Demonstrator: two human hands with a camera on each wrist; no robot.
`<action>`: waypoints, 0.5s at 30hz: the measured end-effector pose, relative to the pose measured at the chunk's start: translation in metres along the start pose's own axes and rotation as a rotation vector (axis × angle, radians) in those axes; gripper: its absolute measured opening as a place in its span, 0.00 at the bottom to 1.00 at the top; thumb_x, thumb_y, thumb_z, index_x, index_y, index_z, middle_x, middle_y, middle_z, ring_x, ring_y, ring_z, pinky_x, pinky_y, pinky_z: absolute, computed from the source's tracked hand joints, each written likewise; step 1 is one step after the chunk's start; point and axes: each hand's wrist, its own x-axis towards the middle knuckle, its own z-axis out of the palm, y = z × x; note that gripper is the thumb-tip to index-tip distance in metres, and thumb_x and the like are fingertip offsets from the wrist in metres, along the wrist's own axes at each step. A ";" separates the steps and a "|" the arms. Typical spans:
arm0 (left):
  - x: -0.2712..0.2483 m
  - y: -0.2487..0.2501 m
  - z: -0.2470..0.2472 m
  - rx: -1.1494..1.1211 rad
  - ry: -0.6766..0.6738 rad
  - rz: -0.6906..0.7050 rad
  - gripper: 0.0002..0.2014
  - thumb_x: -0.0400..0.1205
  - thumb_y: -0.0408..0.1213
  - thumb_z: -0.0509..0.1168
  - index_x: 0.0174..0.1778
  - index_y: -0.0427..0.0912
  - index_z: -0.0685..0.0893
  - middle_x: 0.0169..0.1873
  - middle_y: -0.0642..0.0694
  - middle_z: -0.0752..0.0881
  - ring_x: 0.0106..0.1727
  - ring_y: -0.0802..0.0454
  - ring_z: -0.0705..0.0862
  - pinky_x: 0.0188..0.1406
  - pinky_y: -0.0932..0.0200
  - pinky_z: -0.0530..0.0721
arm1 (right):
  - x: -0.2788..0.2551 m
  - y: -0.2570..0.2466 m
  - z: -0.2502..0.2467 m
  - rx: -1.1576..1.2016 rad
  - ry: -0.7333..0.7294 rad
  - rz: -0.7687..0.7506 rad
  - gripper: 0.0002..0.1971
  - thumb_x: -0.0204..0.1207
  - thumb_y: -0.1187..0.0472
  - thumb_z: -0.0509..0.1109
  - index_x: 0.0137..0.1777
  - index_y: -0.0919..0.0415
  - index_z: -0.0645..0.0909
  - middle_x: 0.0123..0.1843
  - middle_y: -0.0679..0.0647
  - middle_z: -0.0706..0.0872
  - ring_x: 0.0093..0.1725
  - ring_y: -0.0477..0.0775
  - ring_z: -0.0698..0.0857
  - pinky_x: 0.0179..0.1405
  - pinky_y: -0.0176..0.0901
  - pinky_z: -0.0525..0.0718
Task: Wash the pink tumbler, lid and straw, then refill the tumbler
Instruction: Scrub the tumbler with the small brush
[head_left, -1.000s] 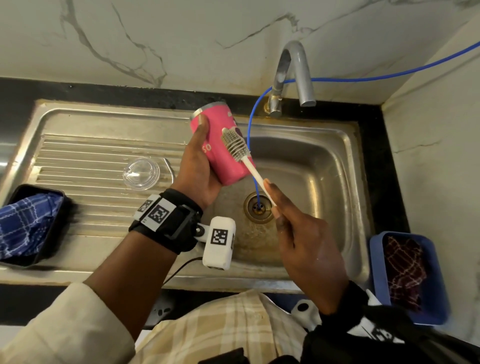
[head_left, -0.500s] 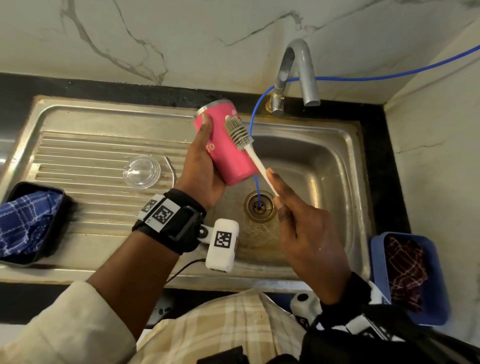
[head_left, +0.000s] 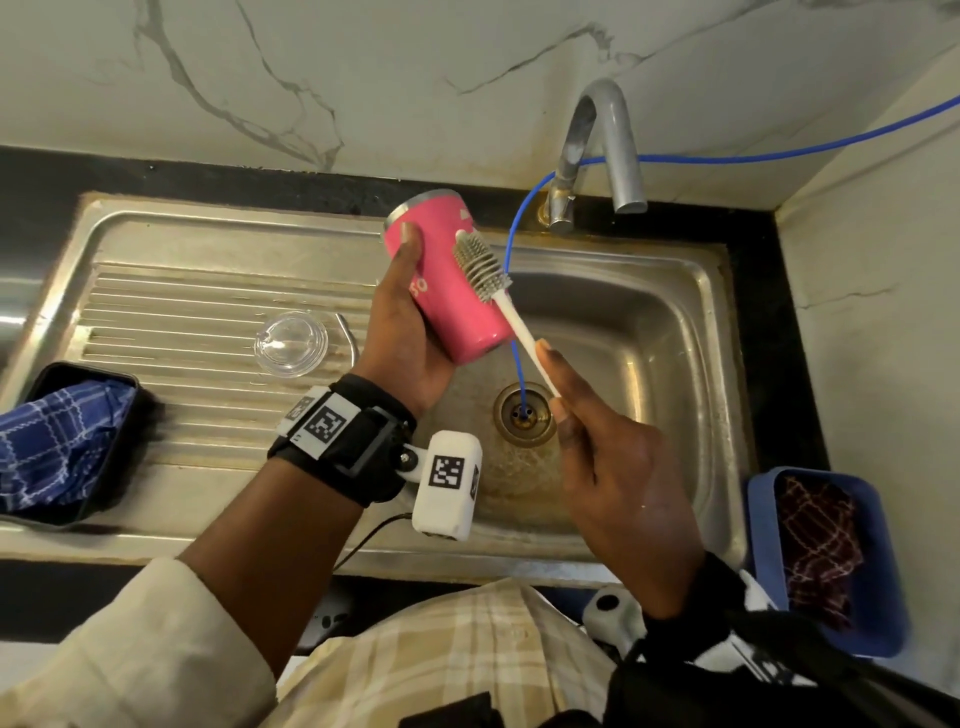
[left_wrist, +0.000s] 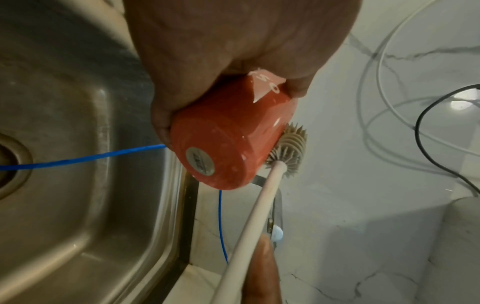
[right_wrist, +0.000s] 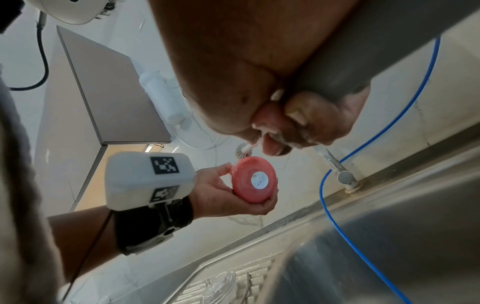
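Currently your left grip clasped pink tumbler, mouth tilted away | your right grip pinched brush, head lay along its right side

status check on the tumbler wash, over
Left hand grips pink tumbler over sink. Right hand holds brush against its side. Lid on drainboard. Nothing in the way.

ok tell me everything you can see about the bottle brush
The bottle brush has a long, thin white handle, plastic by the look of it, ending in a cylindrical grey head of short, stubby bristles that look rubbery. It slants up and to the left over the sink basin. The right hand pinches the handle's lower end, and the head lies against the outer wall of the pink tumbler, which the left hand grips, tilted.
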 end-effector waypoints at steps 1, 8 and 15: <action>0.001 0.002 0.000 -0.012 0.004 0.008 0.32 0.91 0.60 0.60 0.82 0.38 0.78 0.61 0.37 0.91 0.61 0.39 0.92 0.60 0.35 0.90 | -0.001 0.000 0.000 0.012 -0.004 -0.002 0.32 0.88 0.72 0.68 0.90 0.53 0.71 0.40 0.20 0.79 0.30 0.29 0.79 0.32 0.18 0.68; 0.003 0.001 -0.011 -0.070 0.024 -0.009 0.33 0.91 0.62 0.59 0.79 0.37 0.80 0.59 0.39 0.92 0.61 0.41 0.92 0.67 0.33 0.88 | -0.019 0.007 -0.002 0.055 -0.042 0.037 0.29 0.90 0.58 0.62 0.90 0.40 0.68 0.26 0.38 0.65 0.24 0.40 0.71 0.32 0.31 0.66; 0.000 -0.013 0.003 -0.076 -0.027 -0.024 0.35 0.90 0.62 0.60 0.85 0.39 0.75 0.71 0.33 0.87 0.72 0.34 0.87 0.74 0.28 0.83 | 0.007 -0.003 -0.003 0.000 0.019 -0.034 0.31 0.89 0.72 0.67 0.90 0.54 0.70 0.39 0.19 0.78 0.29 0.29 0.78 0.31 0.18 0.69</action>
